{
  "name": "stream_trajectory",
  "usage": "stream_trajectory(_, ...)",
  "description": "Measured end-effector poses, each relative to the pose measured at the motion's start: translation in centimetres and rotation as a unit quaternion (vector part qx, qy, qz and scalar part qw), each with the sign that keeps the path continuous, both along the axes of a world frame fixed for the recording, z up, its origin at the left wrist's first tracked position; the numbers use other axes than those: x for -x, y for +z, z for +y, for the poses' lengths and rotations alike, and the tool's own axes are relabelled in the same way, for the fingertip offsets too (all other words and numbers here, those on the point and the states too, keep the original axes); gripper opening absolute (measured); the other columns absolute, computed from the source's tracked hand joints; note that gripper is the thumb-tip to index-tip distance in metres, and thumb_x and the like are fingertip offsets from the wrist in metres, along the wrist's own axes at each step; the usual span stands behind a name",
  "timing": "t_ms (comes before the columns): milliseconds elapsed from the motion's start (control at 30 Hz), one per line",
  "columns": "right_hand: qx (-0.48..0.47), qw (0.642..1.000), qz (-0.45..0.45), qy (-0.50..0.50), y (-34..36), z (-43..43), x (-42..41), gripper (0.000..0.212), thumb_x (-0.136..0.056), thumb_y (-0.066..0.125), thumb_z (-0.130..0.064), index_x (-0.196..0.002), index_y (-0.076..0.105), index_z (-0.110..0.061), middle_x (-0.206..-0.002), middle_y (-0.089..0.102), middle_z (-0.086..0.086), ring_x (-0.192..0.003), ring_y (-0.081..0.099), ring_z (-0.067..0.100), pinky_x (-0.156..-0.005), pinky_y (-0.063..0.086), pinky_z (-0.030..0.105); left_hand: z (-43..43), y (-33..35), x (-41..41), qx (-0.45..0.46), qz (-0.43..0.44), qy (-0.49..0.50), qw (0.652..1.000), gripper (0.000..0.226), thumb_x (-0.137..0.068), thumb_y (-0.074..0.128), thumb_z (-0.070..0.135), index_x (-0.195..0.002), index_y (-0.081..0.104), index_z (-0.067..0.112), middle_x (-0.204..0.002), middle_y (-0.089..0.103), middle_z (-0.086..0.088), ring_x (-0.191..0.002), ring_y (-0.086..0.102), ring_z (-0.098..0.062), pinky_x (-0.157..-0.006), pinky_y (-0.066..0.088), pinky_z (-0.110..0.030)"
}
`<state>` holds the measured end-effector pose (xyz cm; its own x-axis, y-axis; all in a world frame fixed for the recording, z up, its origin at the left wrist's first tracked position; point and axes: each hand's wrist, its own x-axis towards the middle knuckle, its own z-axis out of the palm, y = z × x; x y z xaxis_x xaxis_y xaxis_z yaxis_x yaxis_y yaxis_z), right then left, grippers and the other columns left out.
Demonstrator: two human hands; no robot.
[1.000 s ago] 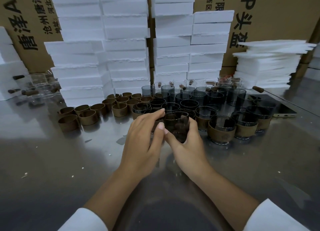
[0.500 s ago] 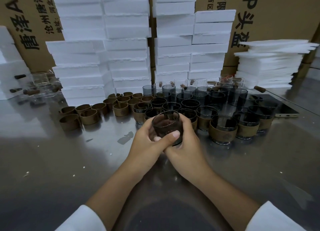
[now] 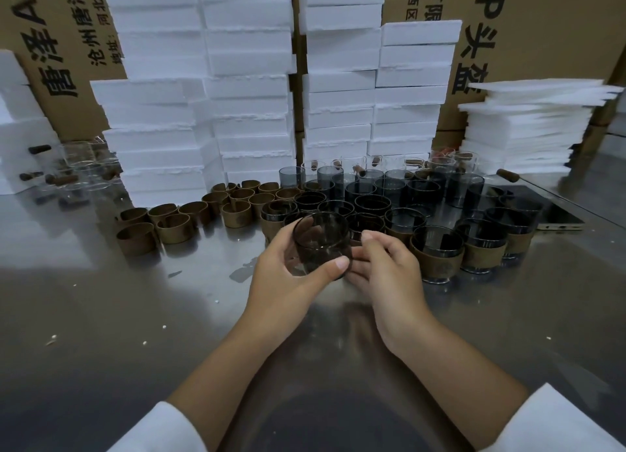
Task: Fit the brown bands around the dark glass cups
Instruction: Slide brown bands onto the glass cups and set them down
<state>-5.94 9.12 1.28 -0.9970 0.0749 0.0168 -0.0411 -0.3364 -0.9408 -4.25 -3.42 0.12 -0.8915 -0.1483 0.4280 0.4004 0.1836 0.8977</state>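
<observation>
Curling around the dark glass cup [image 3: 320, 238] at the middle of the frame, the left hand [image 3: 288, 275] is holding it clear of the metal table [image 3: 101, 316], with its thumb lying across the lower front and its fingers going behind. The cup is sitting close to upright, mouth up and base down. The right hand [image 3: 386, 268] is resting just beside it, fingers loosely bent, the lower ones touching the cup near its base. Whether they are pinching anything there cannot be told, nor whether a band is already sitting low on this cup.

The loose brown bands [image 3: 172, 228] are standing in rows at left centre, on the left hand's side, with the nearest just left of the grip. A band would probably have to go on over the base, along the cup's upright axis, so the right hand would be reaching across in front of the held cup.

The banded cups [image 3: 437, 258] are crowding in close on the right, and the bare dark cups [image 3: 396, 191] are standing right behind the grip. Both are leaving little room for a swing. Foam blocks [image 3: 247, 89] and cardboard cartons [image 3: 542, 28] are filling the top of the frame.
</observation>
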Motion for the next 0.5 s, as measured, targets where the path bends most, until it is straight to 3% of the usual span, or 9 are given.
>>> stream_trajectory(100,0.056,0.997,-0.052,0.017,0.29,0.07,-0.07,0.023,-0.096,0.056,-0.015,-0.117,0.059,-0.005,-0.099,0.071,0.014,-0.094,0.070,0.024,-0.076,0.057,0.028,0.40,-0.05,-0.17,0.028,0.008,-0.005,1.000,0.051,-0.069,0.084,0.026,-0.113,0.060,0.036,-0.108,0.070,0.016,-0.105,0.064,-0.002,-0.092,0.048,-0.025)
stream_trajectory(167,0.080,0.993,-0.073,0.039,0.49,0.10,-0.27,0.020,-0.097,0.054,-0.015,-0.110,0.063,-0.004,-0.102,0.072,0.017,-0.091,0.071,0.022,-0.070,0.057,0.024,0.65,-0.08,-0.25,0.030,0.011,-0.001,1.000,0.049,-0.066,0.080,0.032,-0.109,0.060,0.040,-0.106,0.069,0.019,-0.105,0.063,0.000,-0.091,0.049,-0.023)
stream_trajectory(267,0.122,0.985,-0.096,0.067,0.82,-0.03,-0.51,0.022,-0.100,0.049,-0.016,-0.096,0.067,-0.004,-0.097,0.073,0.017,-0.081,0.069,0.020,-0.058,0.055,0.021,0.88,-0.24,-0.35,0.035,0.018,0.003,0.999,0.049,-0.070,0.084,0.023,-0.107,0.059,0.042,-0.105,0.068,0.023,-0.103,0.062,0.004,-0.088,0.047,-0.015)
stream_trajectory(367,0.165,0.974,-0.125,0.090,0.94,-0.46,-0.66,0.026,-0.102,0.044,-0.020,-0.109,0.063,-0.003,-0.103,0.071,0.019,-0.089,0.069,0.025,-0.074,0.057,0.031,0.92,-0.31,-0.32,0.035,0.019,0.000,0.999,0.048,-0.073,0.082,0.017,-0.104,0.059,0.046,-0.104,0.068,0.027,-0.103,0.061,0.007,-0.086,0.045,-0.008)
stream_trajectory(500,0.197,0.961,-0.144,0.133,0.94,-0.76,-0.88,0.037,-0.103,0.039,-0.028,-0.125,0.057,-0.003,-0.116,0.068,0.020,-0.107,0.066,0.028,-0.083,0.055,0.037,0.77,-0.46,-0.01,0.008,0.012,-0.009,1.000,0.052,-0.070,0.083,0.015,-0.110,0.059,0.039,-0.109,0.069,0.021,-0.109,0.060,0.005,-0.095,0.044,-0.018)
